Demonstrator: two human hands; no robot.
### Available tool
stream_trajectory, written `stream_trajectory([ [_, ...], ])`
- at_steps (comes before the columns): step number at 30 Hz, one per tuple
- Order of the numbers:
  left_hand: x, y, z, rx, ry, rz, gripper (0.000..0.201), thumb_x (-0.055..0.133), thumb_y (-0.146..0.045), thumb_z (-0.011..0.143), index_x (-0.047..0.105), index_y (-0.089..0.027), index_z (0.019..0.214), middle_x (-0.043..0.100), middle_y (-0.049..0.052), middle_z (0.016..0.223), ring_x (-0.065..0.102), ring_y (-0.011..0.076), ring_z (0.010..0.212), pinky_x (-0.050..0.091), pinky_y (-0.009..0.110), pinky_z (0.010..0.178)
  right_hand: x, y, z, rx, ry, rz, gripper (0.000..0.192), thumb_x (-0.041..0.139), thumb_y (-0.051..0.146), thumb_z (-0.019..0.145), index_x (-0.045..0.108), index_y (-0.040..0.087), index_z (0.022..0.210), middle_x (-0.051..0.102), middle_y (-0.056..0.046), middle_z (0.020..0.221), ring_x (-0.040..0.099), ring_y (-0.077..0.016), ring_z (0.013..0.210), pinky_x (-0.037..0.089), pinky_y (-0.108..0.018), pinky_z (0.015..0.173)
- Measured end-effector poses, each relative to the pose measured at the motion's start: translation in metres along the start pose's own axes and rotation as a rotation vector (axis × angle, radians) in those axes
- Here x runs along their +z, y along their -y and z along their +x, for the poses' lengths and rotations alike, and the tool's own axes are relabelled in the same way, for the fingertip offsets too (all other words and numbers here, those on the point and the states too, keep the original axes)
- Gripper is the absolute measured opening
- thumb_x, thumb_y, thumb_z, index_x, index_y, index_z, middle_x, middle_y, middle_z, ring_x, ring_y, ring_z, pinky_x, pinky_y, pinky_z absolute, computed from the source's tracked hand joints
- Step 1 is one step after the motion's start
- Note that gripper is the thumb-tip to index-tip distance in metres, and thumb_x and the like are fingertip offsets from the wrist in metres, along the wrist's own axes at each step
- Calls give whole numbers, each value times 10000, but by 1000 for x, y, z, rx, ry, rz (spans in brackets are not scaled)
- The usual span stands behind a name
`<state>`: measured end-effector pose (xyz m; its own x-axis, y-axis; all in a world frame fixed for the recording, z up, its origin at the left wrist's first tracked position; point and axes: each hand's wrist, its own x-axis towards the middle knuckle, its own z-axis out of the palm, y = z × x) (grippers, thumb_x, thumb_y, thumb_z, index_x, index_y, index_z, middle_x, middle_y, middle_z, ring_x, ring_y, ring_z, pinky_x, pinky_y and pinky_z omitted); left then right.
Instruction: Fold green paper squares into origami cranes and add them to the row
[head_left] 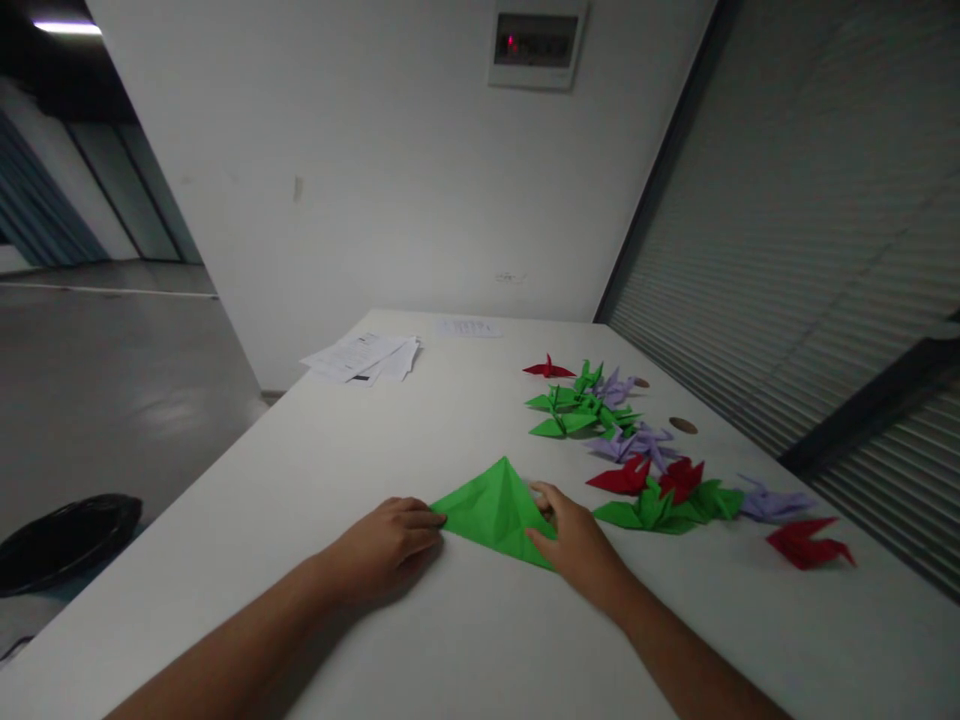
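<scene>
A sheet of green origami paper [496, 508], folded into a triangle with crease lines, lies on the white table in front of me. Its peak points away from me. My left hand [397, 545] has its fingers closed at the left corner, thumb and fingertips pinching the paper's edge. At the right side, my right hand [574, 540] holds the paper, its thumb on the near face and its curled fingers by the far edge. The right corner is partly covered by that hand.
Several folded paper cranes in green, red [808, 543] and purple [772, 500] lie along the table's [360, 450] right side. Printed sheets [364, 357] rest at the far left. A round cable hole [682, 425] sits near the blinds. A black-lined bin [67, 540] stands on the floor at left.
</scene>
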<state>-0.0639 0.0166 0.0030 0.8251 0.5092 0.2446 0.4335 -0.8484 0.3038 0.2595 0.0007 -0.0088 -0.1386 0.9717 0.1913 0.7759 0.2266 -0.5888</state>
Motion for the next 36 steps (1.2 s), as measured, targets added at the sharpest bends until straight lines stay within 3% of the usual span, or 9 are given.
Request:
stream_trajectory([
  [2, 1, 3, -2, -34, -12, 1, 313, 559, -123, 932, 697, -213, 1198, 666, 130, 1364, 603, 306, 1244, 481, 488, 1061, -3, 7, -1, -43, -23, 1, 448, 622, 91, 803, 639, 179, 1242, 744, -84, 982, 710, -244, 869, 589, -373, 795],
  [6, 5, 7, -4, -161, -82, -136, 478, 580, -175, 923, 573, -217, 1399, 646, 150, 1354, 599, 288, 1216, 496, 455, 1039, -9, 29, -21, -359, -157, -244, 256, 500, 74, 930, 703, 159, 1061, 716, -134, 977, 691, -274, 935, 577, -412, 860],
  [10, 10, 10, -6, -380, -169, -448, 469, 461, -394, 1034, 446, -225, 1472, 735, 100, 1096, 677, 227, 965, 539, 412, 911, -1, 58, -45, -576, -41, -462, 341, 445, 3, 956, 677, 153, 1155, 695, -103, 889, 663, -250, 801, 566, -363, 706],
  [13, 11, 9, -6, -437, -238, -748, 541, 359, -538, 1050, 392, -207, 1476, 744, 85, 981, 684, 211, 820, 553, 384, 794, 16, 74, -58, -639, 31, -558, 332, 481, -48, 906, 658, 138, 1115, 694, -100, 892, 656, -248, 764, 549, -358, 655],
  [18, 10, 6, -5, -474, -188, -863, 586, 492, -567, 988, 421, -190, 1430, 734, 79, 945, 669, 200, 770, 523, 329, 688, 37, 89, -66, -591, 177, -555, 155, 660, 76, 878, 626, 181, 987, 673, -67, 912, 643, -246, 774, 529, -345, 622],
  [22, 19, 5, -2, -574, -134, -661, 673, 702, -340, 834, 417, -209, 1429, 716, 68, 1010, 627, 159, 694, 464, 268, 595, 15, 90, -48, -442, 209, -415, 146, 692, 303, 919, 635, 206, 1012, 682, -68, 977, 663, -259, 891, 548, -366, 762],
  [27, 25, 3, 2, -619, -138, -510, 502, 655, -197, 788, 576, -222, 1284, 689, 2, 856, 619, 170, 720, 458, 279, 637, -21, 39, 8, -191, 69, -352, 213, 615, 279, 956, 674, 153, 1117, 708, -140, 1116, 654, -277, 1078, 496, -386, 967],
  [31, 21, 3, 4, -636, -184, -482, 423, 639, -196, 805, 629, -239, 1226, 693, -8, 821, 619, 174, 723, 455, 284, 663, -21, -14, 31, 45, 72, -209, 234, 614, 304, 932, 679, 112, 1047, 715, -141, 990, 682, -260, 929, 513, -359, 849],
  [36, 22, 9, 3, -646, -253, -488, 452, 616, -200, 829, 587, -231, 1279, 713, 17, 870, 646, 183, 761, 488, 298, 704, -10, -38, 22, 85, 50, 109, 273, 612, 378, 891, 677, 150, 1025, 712, -71, 900, 667, -237, 843, 506, -349, 763],
])
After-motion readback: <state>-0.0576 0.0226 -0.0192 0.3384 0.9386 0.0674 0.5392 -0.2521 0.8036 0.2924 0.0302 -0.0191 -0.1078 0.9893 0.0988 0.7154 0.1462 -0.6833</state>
